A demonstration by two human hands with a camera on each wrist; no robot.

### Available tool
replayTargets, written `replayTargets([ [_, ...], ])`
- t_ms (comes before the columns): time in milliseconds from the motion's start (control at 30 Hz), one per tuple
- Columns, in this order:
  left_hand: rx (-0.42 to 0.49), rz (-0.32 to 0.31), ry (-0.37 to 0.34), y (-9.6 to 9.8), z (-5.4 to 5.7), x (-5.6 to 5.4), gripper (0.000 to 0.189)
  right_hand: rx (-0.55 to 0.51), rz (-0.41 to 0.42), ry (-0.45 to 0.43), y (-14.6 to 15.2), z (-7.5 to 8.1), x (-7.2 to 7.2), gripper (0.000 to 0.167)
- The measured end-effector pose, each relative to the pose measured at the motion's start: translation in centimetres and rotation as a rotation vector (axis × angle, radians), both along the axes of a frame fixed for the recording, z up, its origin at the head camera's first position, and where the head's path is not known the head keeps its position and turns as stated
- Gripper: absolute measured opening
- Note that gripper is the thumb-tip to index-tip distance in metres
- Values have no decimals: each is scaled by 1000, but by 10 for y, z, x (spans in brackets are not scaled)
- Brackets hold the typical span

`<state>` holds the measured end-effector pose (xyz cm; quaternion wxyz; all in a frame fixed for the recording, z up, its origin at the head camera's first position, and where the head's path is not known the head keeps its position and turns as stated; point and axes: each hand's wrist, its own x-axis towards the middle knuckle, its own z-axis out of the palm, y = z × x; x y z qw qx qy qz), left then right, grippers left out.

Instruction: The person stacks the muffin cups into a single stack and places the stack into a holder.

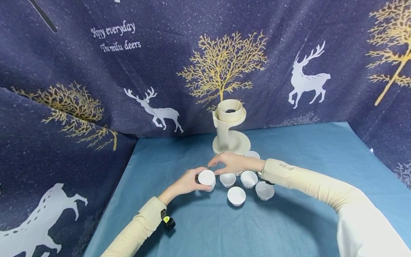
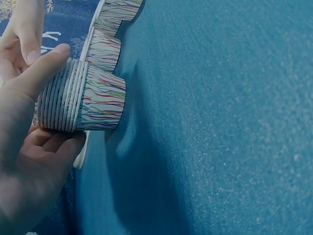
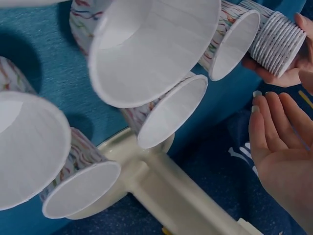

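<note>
My left hand (image 1: 187,182) grips a nested stack of paper baking cups (image 2: 83,98) around its side, thumb on one side and fingers on the other. The stack's white rims crowd together, and colored wavy lines run down the lowest cup. Just beyond the stack in the head view is my right hand (image 1: 229,162), its thumb and fingers apart near the rim. The right wrist view shows that hand's palm (image 3: 281,156) with the fingers nearly straight and nothing held. Several single baking cups (image 1: 236,196) stand mouth up beside the stack, some partly hidden by the right arm.
Behind the cups stands a cream stand (image 1: 222,137) with a round base and an upper ring holding a cylinder (image 1: 229,111). Blue cloth (image 1: 205,228) covers the table. A dark blue curtain (image 1: 269,21) with deer and trees hangs along the back and sides.
</note>
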<state>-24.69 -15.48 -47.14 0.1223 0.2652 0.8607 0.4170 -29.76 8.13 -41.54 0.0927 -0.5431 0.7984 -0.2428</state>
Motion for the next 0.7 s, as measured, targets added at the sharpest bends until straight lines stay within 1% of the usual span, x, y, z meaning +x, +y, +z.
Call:
replayTargets([
  [200, -19, 4, 40, 0, -1, 1, 57, 36, -20, 19, 6, -2, -2, 41],
  [333, -30, 4, 47, 0, -2, 0, 57, 58, -19, 30, 10, -5, -5, 44],
  [533, -37, 16, 44, 1, -3, 0, 60, 126, -30, 50, 16, -5, -5, 48],
  [700, -35, 30, 38, 2, -2, 0, 59, 162, -36, 30, 21, -1, -3, 50],
])
